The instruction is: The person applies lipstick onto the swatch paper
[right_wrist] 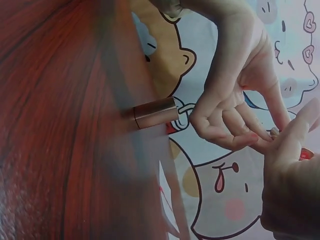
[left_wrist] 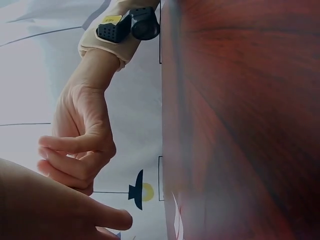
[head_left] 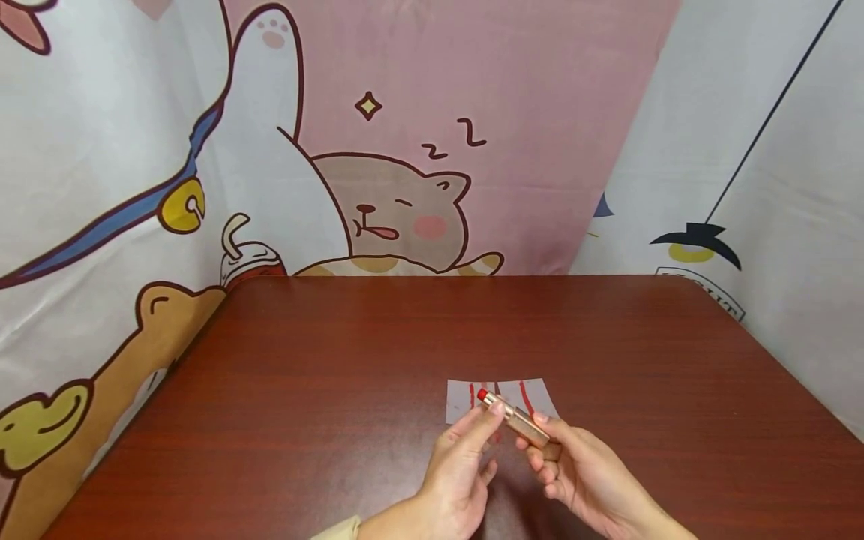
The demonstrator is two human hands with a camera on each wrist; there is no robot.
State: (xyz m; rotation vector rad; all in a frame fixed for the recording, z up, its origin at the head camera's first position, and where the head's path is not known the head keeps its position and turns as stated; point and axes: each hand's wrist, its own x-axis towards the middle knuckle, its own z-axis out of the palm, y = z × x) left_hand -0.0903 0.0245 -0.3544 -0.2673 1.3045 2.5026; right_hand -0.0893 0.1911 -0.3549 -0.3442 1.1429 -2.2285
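Over the table, both hands hold a gold lipstick [head_left: 528, 429] with its red tip exposed, pointing up and left in the head view. My left hand [head_left: 457, 472] pinches the tube near the red end. The thumb and fingers of my right hand [head_left: 583, 472] grip its base. Beneath and beyond lie two white paper pieces, the left paper [head_left: 456, 401] and the right paper [head_left: 540, 397], both bearing red strokes and partly covered by the hands. A shiny gold cap [right_wrist: 156, 113] stands on the table in the right wrist view. A red smudge shows on a left fingertip there.
The reddish-brown wooden table [head_left: 304, 360] reaches back to a cartoon-printed cloth [head_left: 540, 90], which hangs behind and along the sides. A small black camera [left_wrist: 144, 24] is strapped over the right sleeve.
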